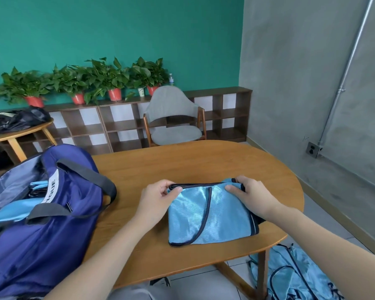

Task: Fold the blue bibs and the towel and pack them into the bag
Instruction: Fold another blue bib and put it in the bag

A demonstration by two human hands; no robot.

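Both of your hands pinch the far edge of the folded light-blue mesh bib with dark piping (210, 213): your left hand (158, 198) holds its far-left corner between thumb and fingers, your right hand (250, 197) grips the far-right corner with the thumb pressed on top. That bib lies flat near the table's near edge, its long axis running left to right between your hands. The open navy-blue fabric duffel bag (52, 213) sits over the left edge of the oval wooden table (193, 165), already holding folded blue pieces, so it lies to the bib's left, nearer your left hand. More unfolded blue bibs (294, 276) lie on the floor, lower right.
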